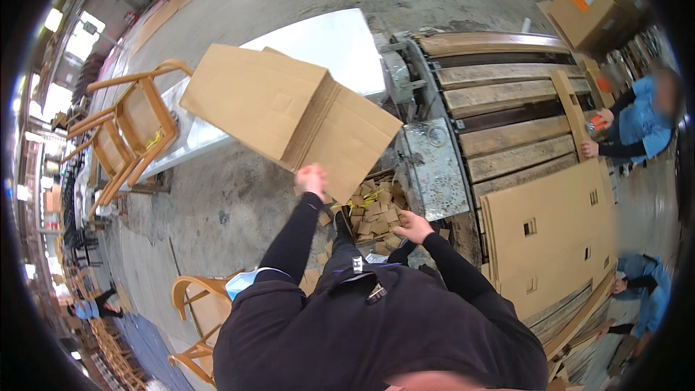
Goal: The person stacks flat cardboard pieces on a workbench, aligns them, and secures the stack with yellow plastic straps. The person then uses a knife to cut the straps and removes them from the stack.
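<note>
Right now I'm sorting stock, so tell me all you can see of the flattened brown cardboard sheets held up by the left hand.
The flattened brown cardboard sheets are a stack of several plain corrugated layers, tilted in the air above the grey concrete floor. The left hand grips their lower edge; nothing else touches them.

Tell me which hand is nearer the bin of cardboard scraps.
Right. The right hand hovers open just over the bin of cardboard scraps at its near edge; the left hand is up beside it, gripping the flattened cardboard box.
</note>
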A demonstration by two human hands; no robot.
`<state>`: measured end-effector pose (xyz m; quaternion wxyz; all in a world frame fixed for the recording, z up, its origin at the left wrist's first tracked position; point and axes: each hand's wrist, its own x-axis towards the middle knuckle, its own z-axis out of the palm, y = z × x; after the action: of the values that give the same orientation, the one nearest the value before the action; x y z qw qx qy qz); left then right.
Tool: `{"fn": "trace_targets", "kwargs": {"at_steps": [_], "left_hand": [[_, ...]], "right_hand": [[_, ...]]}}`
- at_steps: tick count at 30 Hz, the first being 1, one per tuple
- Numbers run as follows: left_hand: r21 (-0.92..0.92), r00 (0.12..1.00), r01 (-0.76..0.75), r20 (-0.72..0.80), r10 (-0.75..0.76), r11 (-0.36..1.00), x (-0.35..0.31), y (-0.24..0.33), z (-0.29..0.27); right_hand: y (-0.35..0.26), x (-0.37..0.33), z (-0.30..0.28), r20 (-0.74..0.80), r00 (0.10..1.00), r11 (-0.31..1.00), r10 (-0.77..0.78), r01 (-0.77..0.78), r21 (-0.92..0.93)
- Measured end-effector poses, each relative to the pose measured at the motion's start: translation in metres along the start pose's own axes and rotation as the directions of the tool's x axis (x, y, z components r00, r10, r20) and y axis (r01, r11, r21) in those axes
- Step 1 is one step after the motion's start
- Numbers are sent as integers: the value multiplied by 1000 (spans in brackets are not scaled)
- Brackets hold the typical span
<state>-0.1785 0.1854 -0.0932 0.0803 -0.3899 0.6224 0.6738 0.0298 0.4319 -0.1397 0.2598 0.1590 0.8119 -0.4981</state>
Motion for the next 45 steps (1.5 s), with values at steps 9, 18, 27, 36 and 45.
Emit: {"fn": "trace_targets", "kwargs": {"at_steps": [9, 18, 27, 36, 45], "left_hand": [[-150, 954, 289, 125, -272, 945, 139, 91, -114], [-105, 782, 514, 465, -414, 852, 165, 104, -111], [-81, 759, 505, 516, -397, 859, 166, 117, -118], [-99, 778, 478, 509, -368, 873, 159, 136, -127], [-171, 765, 476, 565, -310, 863, 150, 156, -138]], "right_hand": [[-246, 199, 64, 87, 996, 700, 29, -83, 709], [-354, 304, 122, -82, 928, 687, 363, -207, 696], [-364, 305, 136, -278, 790, 650, 547, -191, 735], [-361, 304, 136, -128, 841, 397, 525, -110, 911], [-374, 291, 132, -32, 977, 324, 209, -39, 945]]}}
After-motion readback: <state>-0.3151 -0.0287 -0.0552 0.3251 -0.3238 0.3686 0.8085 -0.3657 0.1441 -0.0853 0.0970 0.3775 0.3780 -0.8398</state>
